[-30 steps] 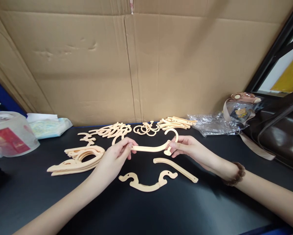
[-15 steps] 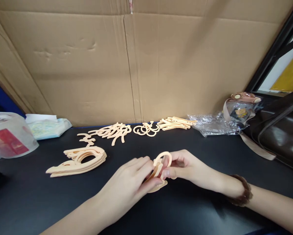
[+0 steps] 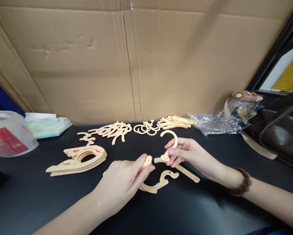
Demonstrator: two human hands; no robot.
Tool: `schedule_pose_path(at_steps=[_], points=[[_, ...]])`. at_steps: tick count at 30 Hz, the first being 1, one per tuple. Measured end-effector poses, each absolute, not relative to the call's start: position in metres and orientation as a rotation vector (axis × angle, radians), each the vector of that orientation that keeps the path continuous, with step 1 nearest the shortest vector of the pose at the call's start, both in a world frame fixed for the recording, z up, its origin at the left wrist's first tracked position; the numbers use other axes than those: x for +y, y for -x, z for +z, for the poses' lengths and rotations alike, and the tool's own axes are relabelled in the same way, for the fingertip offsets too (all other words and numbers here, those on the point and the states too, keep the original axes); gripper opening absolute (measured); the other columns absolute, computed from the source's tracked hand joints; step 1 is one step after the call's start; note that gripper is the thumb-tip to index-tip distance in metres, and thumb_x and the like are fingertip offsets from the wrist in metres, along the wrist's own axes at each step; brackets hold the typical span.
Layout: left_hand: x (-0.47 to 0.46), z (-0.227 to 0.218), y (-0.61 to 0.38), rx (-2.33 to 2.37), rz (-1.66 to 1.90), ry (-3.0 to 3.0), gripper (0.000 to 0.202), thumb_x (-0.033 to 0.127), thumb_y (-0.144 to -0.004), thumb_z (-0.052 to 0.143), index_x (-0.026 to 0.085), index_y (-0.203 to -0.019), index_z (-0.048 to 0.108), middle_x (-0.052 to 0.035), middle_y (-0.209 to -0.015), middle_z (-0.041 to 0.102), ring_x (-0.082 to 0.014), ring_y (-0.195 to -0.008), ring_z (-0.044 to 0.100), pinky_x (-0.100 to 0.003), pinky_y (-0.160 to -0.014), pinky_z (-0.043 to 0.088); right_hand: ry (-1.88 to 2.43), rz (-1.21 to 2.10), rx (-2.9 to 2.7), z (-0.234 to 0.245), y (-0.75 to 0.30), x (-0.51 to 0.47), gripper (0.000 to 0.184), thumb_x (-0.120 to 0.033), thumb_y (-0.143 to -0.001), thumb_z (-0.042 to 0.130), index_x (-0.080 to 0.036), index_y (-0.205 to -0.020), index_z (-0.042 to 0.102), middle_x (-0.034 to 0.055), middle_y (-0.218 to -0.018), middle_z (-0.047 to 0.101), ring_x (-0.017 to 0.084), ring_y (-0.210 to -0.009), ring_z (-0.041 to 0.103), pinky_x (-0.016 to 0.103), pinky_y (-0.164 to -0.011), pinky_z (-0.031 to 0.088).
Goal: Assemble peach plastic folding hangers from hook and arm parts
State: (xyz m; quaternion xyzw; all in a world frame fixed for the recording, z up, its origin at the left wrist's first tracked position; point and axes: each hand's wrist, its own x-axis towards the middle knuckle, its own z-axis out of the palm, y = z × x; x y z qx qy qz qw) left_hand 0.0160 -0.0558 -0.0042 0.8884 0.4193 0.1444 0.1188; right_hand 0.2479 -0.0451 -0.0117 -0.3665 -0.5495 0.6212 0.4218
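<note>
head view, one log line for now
left hand pinches wooden arm | right hand holds hook piece | on table: curved bar, straight bar, hanger stack

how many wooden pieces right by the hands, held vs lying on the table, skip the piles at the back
held: 2, hook piece in right hand, round-ended piece in left hand
lying on table: 2, wavy piece, straight strip
total: 4

The black table (image 3: 38,202) carries a stack of wooden hangers (image 3: 80,160), loose hanger parts (image 3: 114,130), a plastic bag (image 3: 9,135) and a handbag (image 3: 280,133).
</note>
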Motion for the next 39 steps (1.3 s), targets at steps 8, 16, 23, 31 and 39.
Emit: schedule_pose_path(at_steps=[8, 16, 23, 31, 39], points=[[-0.055, -0.015, -0.019, 0.989, 0.353, -2.798, 0.025, 0.027, -0.100, 0.022, 0.022, -0.083, 0.041, 0.0016, -0.072, 0.060, -0.0148, -0.055, 0.054, -0.026, -0.052, 0.029, 0.846, 1.596, -1.499, -0.011, -0.241, -0.051, 0.016, -0.029, -0.077, 0.073, -0.015, -0.084, 0.068, 0.0030, -0.079, 0.070, 0.013, -0.073, 0.066, 0.024, -0.067, 0.053], [-0.066, -0.016, -0.022, 0.992, 0.420, -2.852, 0.034, 0.049, -0.094, 0.037, 0.021, -0.077, 0.044, 0.0026, -0.059, 0.062, -0.0167, -0.047, 0.056, -0.025, -0.045, 0.022, 0.806, 1.692, -1.546, -0.020, -0.239, -0.055, 0.015, -0.027, -0.076, 0.075, -0.017, -0.085, 0.070, 0.0021, -0.082, 0.069, 0.011, -0.071, 0.061, 0.023, -0.064, 0.048], [-0.065, -0.025, -0.024, 0.954, 0.572, -2.986, 0.042, 0.040, -0.099, 0.024, 0.020, -0.072, 0.049, 0.0019, -0.054, 0.060, -0.0151, -0.040, 0.053, -0.027, -0.042, 0.022, 0.794, 1.704, -1.553, -0.017, -0.235, -0.057, 0.013, -0.025, -0.076, 0.075, -0.016, -0.082, 0.069, 0.0028, -0.082, 0.071, 0.013, -0.075, 0.064, 0.028, -0.074, 0.051], [-0.066, -0.027, -0.025, 0.723, 0.751, -3.145, 0.041, 0.034, -0.099, 0.027, 0.019, -0.071, 0.053, 0.0027, -0.047, 0.055, -0.0141, -0.035, 0.050, -0.028, -0.037, 0.030, 0.687, 1.730, -1.603, -0.019, -0.236, -0.057, 0.013, -0.022, -0.078, 0.073, -0.015, -0.084, 0.064, 0.0017, -0.080, 0.072, 0.013, -0.075, 0.067, 0.029, -0.076, 0.053], [-0.067, -0.019, -0.031, 0.823, 0.799, -3.270, 0.035, 0.025, -0.093, 0.033, 0.018, -0.066, 0.055, 0.0025, -0.044, 0.057, -0.0148, -0.031, 0.053, -0.027, -0.032, 0.036, 0.789, 1.575, -1.595, -0.013, -0.231, -0.065, 0.011, -0.022, -0.077, 0.073, -0.015, -0.077, 0.063, 0.0007, -0.077, 0.069, 0.014, -0.075, 0.066, 0.028, -0.075, 0.052]])
